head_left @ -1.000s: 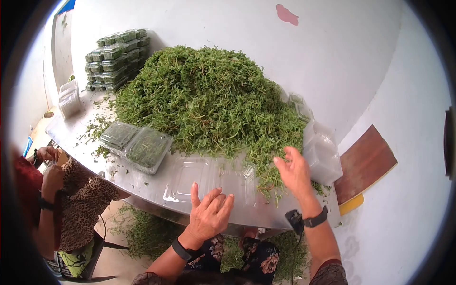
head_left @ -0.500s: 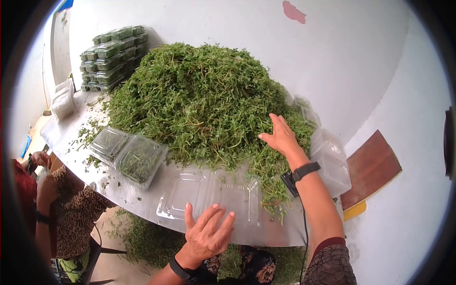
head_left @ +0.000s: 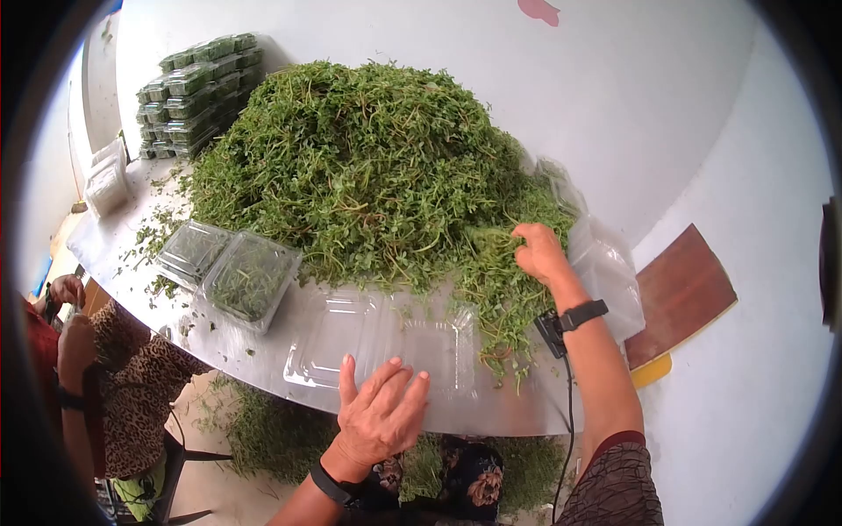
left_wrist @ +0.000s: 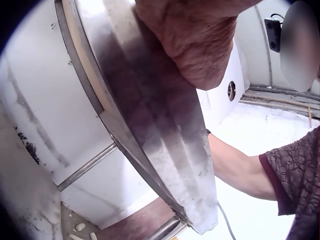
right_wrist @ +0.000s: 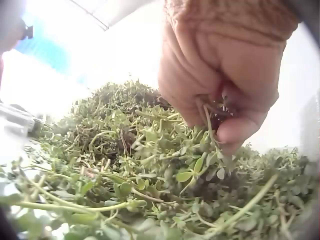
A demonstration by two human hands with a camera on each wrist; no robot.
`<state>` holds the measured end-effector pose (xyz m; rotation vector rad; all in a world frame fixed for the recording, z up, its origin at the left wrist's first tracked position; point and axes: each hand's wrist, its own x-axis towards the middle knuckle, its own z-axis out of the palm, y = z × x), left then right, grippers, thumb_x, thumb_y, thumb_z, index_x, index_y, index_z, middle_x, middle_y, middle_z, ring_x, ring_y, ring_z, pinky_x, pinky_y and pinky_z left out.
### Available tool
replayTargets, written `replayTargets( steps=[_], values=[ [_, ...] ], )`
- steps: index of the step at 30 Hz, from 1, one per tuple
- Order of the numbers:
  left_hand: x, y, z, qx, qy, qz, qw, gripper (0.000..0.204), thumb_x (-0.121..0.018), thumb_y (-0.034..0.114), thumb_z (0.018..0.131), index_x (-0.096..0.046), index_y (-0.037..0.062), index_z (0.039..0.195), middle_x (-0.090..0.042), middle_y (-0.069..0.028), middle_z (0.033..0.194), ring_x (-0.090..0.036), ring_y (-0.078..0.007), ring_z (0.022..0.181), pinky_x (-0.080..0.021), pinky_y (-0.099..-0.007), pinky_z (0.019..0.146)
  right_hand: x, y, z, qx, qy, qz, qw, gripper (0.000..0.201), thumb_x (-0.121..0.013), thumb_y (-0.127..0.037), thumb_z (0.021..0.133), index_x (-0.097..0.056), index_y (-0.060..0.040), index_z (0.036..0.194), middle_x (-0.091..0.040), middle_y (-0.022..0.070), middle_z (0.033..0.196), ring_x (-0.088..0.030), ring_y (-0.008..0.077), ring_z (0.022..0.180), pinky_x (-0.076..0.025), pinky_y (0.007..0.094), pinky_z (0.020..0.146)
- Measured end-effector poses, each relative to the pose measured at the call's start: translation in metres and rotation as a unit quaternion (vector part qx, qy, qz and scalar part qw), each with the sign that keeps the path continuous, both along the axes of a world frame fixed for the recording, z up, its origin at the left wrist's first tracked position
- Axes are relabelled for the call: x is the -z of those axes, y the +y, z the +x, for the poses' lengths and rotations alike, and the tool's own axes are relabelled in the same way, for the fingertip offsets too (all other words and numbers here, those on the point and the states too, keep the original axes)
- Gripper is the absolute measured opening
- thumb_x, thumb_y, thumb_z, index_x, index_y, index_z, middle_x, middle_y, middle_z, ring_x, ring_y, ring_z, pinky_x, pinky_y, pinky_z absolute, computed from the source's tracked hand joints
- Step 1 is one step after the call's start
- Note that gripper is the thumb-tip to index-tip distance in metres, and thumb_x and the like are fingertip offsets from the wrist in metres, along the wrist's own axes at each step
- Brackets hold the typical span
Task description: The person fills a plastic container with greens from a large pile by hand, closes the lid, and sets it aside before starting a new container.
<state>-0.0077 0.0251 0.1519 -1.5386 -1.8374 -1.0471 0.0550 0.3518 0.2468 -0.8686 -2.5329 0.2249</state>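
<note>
A large heap of green leafy stems (head_left: 351, 175) covers the middle of the metal table (head_left: 517, 416). At the heap's right side my right hand (head_left: 542, 254) pinches some stems; in the right wrist view the curled fingers of that hand (right_wrist: 225, 75) hold thin stems (right_wrist: 207, 117) above the heap (right_wrist: 120, 135). An open clear plastic box (head_left: 329, 337) lies empty near the table's front edge. My left hand (head_left: 381, 416), fingers spread and holding nothing, is just in front of it. In the left wrist view part of that hand (left_wrist: 200, 45) shows beside the table edge.
Two filled clear boxes (head_left: 250, 285) sit left of the empty one. Stacked filled boxes (head_left: 189, 105) stand at the back left, empty ones (head_left: 605, 280) at the right. A brown board (head_left: 684, 294) leans on the wall. Another person (head_left: 79, 351) sits at the left.
My right hand has moved from above the table's right front to the heap, and its fingers have closed on stems. My left hand has stayed near the box, its fingers spread.
</note>
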Motion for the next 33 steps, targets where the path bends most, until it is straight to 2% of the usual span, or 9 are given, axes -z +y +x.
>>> replayTargets(
  steps=[5, 13, 17, 20, 21, 24, 26, 29, 33],
  values=[
    [-0.007, 0.001, 0.0, 0.001, -0.002, -0.001, 1.0, 0.04, -0.069, 0.013, 0.067, -0.065, 0.0121, 0.106, -0.061, -0.0038, 0.099, -0.06, -0.0209, 0.104, -0.019, -0.056, 0.11, -0.025, -0.027, 0.039, 0.059, -0.028, -0.116, 0.991, 0.031, -0.055, 0.004, 0.073, -0.066, -0.0015, 0.102, -0.061, 0.0222, 0.074, -0.062, 0.0321, 0.069, -0.048, 0.0395, 0.067],
    [-0.002, 0.003, -0.001, 0.019, -0.013, 0.016, 1.0, 0.052, -0.067, 0.007, 0.062, -0.063, 0.0133, 0.113, -0.062, -0.0048, 0.101, -0.058, -0.0259, 0.108, -0.015, -0.058, 0.113, -0.03, -0.047, 0.072, 0.027, -0.102, -0.144, 0.984, 0.059, -0.07, -0.018, 0.076, -0.051, -0.0099, 0.131, -0.062, 0.0191, 0.108, -0.059, 0.0314, 0.104, -0.046, 0.0396, 0.089],
    [-0.001, 0.003, -0.001, 0.019, -0.011, 0.017, 1.0, 0.052, -0.067, 0.006, 0.062, -0.063, 0.014, 0.113, -0.062, -0.0047, 0.101, -0.057, -0.0255, 0.109, -0.015, -0.0576, 0.113, -0.029, -0.062, 0.064, 0.034, -0.14, -0.148, 0.978, 0.066, -0.073, -0.025, 0.075, -0.049, -0.01, 0.134, -0.058, 0.0189, 0.12, -0.06, 0.0269, 0.103, -0.047, 0.0353, 0.087],
    [-0.005, 0.003, -0.001, 0.014, -0.005, 0.017, 1.0, 0.049, -0.068, 0.007, 0.063, -0.062, 0.0133, 0.111, -0.062, -0.004, 0.101, -0.057, -0.024, 0.109, -0.017, -0.0571, 0.112, -0.01, -0.06, 0.052, 0.063, -0.209, -0.065, 0.974, 0.077, -0.074, -0.033, 0.073, -0.041, -0.0146, 0.14, -0.022, 0.0181, 0.153, -0.055, 0.0341, 0.115, -0.041, 0.0394, 0.101],
    [-0.006, 0.002, 0.0, 0.009, 0.002, 0.015, 1.0, 0.047, -0.07, 0.008, 0.064, -0.062, 0.0125, 0.11, -0.061, -0.0034, 0.101, -0.057, -0.0227, 0.108, -0.02, -0.0569, 0.111, -0.006, -0.062, 0.049, 0.063, -0.208, -0.065, 0.974, 0.077, -0.074, -0.033, 0.073, -0.041, -0.0146, 0.14, -0.022, 0.0181, 0.153, -0.055, 0.0341, 0.115, -0.041, 0.0394, 0.101],
    [-0.006, 0.001, -0.001, 0.013, 0.001, 0.014, 1.0, 0.046, -0.07, 0.008, 0.064, -0.062, 0.0122, 0.109, -0.061, -0.0033, 0.101, -0.057, -0.0228, 0.108, -0.02, -0.0571, 0.111, 0.003, -0.064, 0.045, 0.056, -0.206, -0.003, 0.977, 0.069, -0.073, -0.034, 0.074, -0.047, -0.014, 0.135, -0.043, 0.0222, 0.14, -0.048, 0.0358, 0.123, -0.042, 0.0396, 0.101],
    [-0.005, 0.002, -0.001, 0.014, -0.006, 0.018, 1.0, 0.047, -0.069, 0.007, 0.063, -0.063, 0.0126, 0.109, -0.061, -0.0038, 0.101, -0.057, -0.024, 0.109, -0.018, -0.0566, 0.112, 0.0, -0.064, 0.043, 0.011, -0.21, -0.011, 0.978, 0.049, -0.074, -0.025, 0.072, -0.061, -0.0125, 0.117, -0.063, 0.0196, 0.111, -0.061, 0.0339, 0.103, -0.049, 0.0408, 0.087],
    [-0.004, 0.003, -0.001, 0.02, -0.015, 0.022, 0.999, 0.048, -0.068, 0.006, 0.061, -0.064, 0.0127, 0.109, -0.062, -0.0043, 0.1, -0.056, -0.0253, 0.11, -0.017, -0.0557, 0.113, 0.002, -0.059, 0.042, 0.01, -0.163, 0.037, 0.986, 0.033, -0.072, -0.016, 0.069, -0.066, -0.0095, 0.1, -0.067, 0.0163, 0.085, -0.065, 0.0327, 0.08, -0.051, 0.0412, 0.073],
    [-0.004, 0.003, 0.0, 0.022, -0.015, 0.016, 1.0, 0.045, -0.069, 0.006, 0.063, -0.064, 0.0123, 0.107, -0.062, -0.0044, 0.101, -0.056, -0.0254, 0.111, -0.018, -0.0539, 0.113, -0.02, -0.053, 0.055, -0.014, -0.007, -0.032, 0.999, 0.027, -0.07, -0.012, 0.069, -0.066, -0.0084, 0.096, -0.067, 0.0171, 0.083, -0.064, 0.0327, 0.075, -0.051, 0.0402, 0.07]
  ],
)
